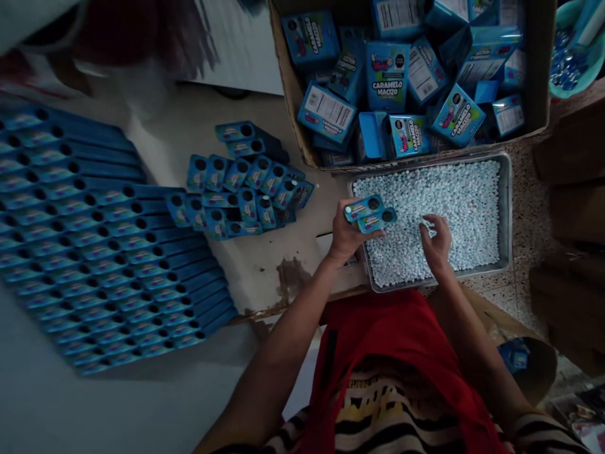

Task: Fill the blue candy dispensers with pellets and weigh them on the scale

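One grey rectangular metal tray (507,208): at its centre, right hand (438,244) half-curled, contents indeterminable; at nine o'clock, left hand (344,236) gripping two glossy blue boxes (362,209), whose offset hold risks one slipping onto small pale-blue pellets (406,180).

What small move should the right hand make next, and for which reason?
Probably the right hand should pinch a few white pieces: it is over them, while the left hand holds two blue boxes at the left edge of the tray. None is clearly visible in its grasp.
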`<state>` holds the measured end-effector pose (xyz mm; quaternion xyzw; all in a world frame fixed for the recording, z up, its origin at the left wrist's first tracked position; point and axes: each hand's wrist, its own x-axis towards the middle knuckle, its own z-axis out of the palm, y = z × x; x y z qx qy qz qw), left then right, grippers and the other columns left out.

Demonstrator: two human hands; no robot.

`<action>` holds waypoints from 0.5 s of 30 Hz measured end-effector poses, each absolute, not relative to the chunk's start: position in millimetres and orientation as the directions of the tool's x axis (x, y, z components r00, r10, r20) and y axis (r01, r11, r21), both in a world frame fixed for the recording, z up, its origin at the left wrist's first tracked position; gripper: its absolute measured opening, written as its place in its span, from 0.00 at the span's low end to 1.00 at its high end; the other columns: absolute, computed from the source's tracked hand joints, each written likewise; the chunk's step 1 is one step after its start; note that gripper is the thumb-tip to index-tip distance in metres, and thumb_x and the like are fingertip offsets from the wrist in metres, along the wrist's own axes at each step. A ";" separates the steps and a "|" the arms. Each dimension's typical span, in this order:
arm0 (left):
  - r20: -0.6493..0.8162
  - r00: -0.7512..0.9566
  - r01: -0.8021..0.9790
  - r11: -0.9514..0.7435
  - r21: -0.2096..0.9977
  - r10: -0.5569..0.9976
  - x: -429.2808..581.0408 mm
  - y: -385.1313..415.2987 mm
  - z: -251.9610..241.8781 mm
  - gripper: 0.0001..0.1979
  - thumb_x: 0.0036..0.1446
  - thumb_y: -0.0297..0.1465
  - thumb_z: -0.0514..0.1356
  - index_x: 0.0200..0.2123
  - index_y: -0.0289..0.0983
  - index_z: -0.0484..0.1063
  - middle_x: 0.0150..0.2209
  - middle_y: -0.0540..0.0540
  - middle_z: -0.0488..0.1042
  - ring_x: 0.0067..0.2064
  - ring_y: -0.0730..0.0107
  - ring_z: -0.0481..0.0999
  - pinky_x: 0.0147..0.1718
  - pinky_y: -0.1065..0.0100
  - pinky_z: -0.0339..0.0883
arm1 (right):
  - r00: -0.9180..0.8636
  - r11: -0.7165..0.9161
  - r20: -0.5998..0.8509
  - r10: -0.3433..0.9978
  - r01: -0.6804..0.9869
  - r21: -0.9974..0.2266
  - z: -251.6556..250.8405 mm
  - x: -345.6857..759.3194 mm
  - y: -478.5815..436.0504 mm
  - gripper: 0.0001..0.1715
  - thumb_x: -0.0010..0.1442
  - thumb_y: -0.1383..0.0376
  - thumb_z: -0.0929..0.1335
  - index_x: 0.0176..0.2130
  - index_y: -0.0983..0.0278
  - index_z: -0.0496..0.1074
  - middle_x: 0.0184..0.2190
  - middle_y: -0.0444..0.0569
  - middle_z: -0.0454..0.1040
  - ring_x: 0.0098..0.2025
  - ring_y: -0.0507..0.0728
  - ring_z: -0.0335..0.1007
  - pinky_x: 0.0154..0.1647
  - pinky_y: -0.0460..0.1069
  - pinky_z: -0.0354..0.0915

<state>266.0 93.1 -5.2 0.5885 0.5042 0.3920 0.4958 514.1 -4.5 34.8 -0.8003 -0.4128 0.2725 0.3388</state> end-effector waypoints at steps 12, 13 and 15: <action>-0.059 0.498 0.282 -0.097 0.954 0.865 272.2 135.8 3.9 0.44 0.44 0.54 0.82 0.60 0.40 0.79 0.60 0.37 0.82 0.64 0.45 0.82 0.66 0.52 0.75 | 0.108 -0.189 -0.217 0.970 0.899 -0.395 -16.8 540.9 31.0 0.33 0.71 0.45 0.69 0.64 0.62 0.76 0.66 0.65 0.73 0.69 0.75 0.65 0.69 0.68 0.61; -0.060 0.498 0.296 -0.105 0.949 0.865 269.7 136.7 6.6 0.42 0.45 0.53 0.82 0.59 0.40 0.80 0.59 0.38 0.83 0.63 0.45 0.82 0.66 0.52 0.76 | 0.134 -0.227 -0.241 0.961 0.880 -0.418 -17.8 539.6 26.8 0.29 0.71 0.46 0.69 0.58 0.63 0.79 0.60 0.65 0.77 0.64 0.73 0.69 0.66 0.67 0.63; -0.044 0.491 0.313 -0.130 0.941 0.870 267.5 137.1 8.6 0.37 0.46 0.51 0.82 0.56 0.40 0.83 0.57 0.38 0.85 0.61 0.46 0.84 0.65 0.52 0.76 | 0.266 -0.371 -0.268 0.926 0.774 -0.514 -17.5 539.8 18.4 0.23 0.69 0.48 0.69 0.49 0.63 0.80 0.47 0.61 0.80 0.54 0.69 0.75 0.60 0.64 0.67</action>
